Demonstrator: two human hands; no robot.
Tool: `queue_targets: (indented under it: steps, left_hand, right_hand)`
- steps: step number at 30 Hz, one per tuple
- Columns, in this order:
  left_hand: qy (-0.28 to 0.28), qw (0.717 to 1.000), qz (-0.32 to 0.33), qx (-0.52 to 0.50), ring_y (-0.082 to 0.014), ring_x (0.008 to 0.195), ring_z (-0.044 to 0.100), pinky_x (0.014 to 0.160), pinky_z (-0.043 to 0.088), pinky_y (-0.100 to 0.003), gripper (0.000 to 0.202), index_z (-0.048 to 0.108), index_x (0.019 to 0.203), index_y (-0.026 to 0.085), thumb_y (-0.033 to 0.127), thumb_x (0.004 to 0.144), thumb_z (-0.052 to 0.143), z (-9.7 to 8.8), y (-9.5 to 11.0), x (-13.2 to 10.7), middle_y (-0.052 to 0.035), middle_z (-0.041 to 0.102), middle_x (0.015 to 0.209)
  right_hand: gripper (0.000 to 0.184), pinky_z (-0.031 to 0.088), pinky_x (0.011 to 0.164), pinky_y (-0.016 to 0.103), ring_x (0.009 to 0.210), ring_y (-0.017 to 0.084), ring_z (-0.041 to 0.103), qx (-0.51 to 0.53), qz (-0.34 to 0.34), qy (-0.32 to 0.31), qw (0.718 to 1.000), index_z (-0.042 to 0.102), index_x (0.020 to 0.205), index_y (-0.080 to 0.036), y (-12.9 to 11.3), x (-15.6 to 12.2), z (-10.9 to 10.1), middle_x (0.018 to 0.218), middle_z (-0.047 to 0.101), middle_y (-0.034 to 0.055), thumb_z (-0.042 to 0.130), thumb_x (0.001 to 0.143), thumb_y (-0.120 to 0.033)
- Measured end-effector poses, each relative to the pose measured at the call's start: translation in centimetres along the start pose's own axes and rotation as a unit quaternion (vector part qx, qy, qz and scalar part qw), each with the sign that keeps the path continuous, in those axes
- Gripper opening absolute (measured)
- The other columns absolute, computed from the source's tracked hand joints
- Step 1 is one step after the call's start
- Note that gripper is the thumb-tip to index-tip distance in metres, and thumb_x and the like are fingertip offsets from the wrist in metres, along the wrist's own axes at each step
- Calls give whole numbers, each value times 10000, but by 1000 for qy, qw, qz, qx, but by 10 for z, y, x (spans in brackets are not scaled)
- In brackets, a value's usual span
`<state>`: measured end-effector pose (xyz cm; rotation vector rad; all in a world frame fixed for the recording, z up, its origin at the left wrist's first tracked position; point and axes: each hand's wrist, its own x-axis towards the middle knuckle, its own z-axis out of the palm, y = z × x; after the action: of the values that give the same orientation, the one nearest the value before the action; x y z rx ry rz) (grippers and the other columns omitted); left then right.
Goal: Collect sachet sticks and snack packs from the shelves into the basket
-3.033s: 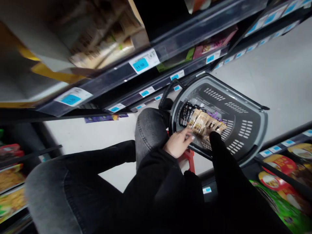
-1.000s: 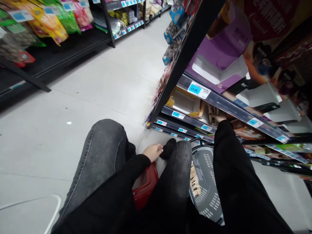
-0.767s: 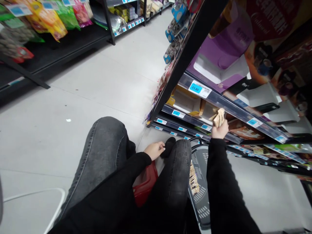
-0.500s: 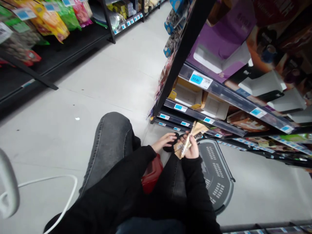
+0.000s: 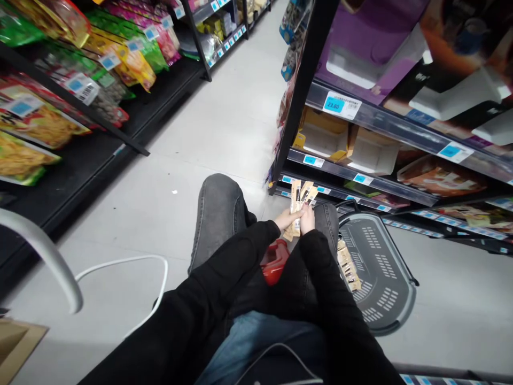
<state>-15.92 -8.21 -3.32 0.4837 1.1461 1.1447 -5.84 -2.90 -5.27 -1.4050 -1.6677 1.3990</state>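
Note:
Several slim tan stick packets (image 5: 295, 197) are fanned out between my hands, in front of my bent knees. My left hand (image 5: 285, 219) is closed around a few of them, their ends showing above and below the fingers. Against it, my right hand (image 5: 308, 220) grips the other packets, which lean to the right. To the right of my leg, a grey shopping basket (image 5: 377, 270) with a slotted bottom stands on the floor. More of the tan stick packets (image 5: 348, 266) lie at its left side.
Shelves with open display boxes (image 5: 374, 151) and price labels rise at the right. Bagged snacks (image 5: 132, 56) hang on the left rack. A red plastic object (image 5: 276, 261) sits between my legs. A white cable (image 5: 120, 259) loops at the left, near a cardboard box (image 5: 18, 342).
My left hand has moved in to the packets and now grips some; they are spread into a fan. The view has shifted left, bringing the basket's packets into sight.

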Motion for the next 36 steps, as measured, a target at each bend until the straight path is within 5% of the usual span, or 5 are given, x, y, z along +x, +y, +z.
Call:
queue_targets:
  steps: [10,22,28,32,36]
  left_hand:
    - [-25,1000,-1,-10,-197,634,653,681,542,-379,638,553,1110,66,267,561,808,-8,12,-5,-123,704,868]
    - [33,999,2,-18,-203,722,655,693,544,-342,532,580,924,85,155,451,815,-11,13,-3,-103,697,836]
    - [75,996,-49,-20,-132,548,594,510,515,-262,374,540,861,127,170,539,726,-14,28,-12,-26,651,690]
    - [3,998,-51,-29,-117,548,548,490,471,-226,400,572,912,143,184,548,732,4,44,-18,1,598,614]
    - [-151,983,-73,-75,-89,502,455,427,360,-190,384,578,917,174,200,569,736,62,46,-27,28,492,558]
  right_hand:
    - [409,500,762,327,770,180,629,288,27,-13,957,607,889,-157,-11,-5,-8,890,690,51,707,588,-414]
    - [293,528,690,314,680,167,633,172,33,155,972,589,873,-174,-17,-2,-16,748,671,20,621,677,-389]
    - [181,477,485,224,461,88,545,348,29,329,877,458,916,-218,12,-5,-165,596,529,-72,510,789,-336]
    - [104,479,528,221,510,89,553,187,151,443,864,467,839,-197,89,-68,-291,578,499,-73,522,771,-254]
    - [144,465,546,225,547,103,539,56,290,472,831,509,734,-156,177,-127,-337,567,523,-40,594,748,-272]
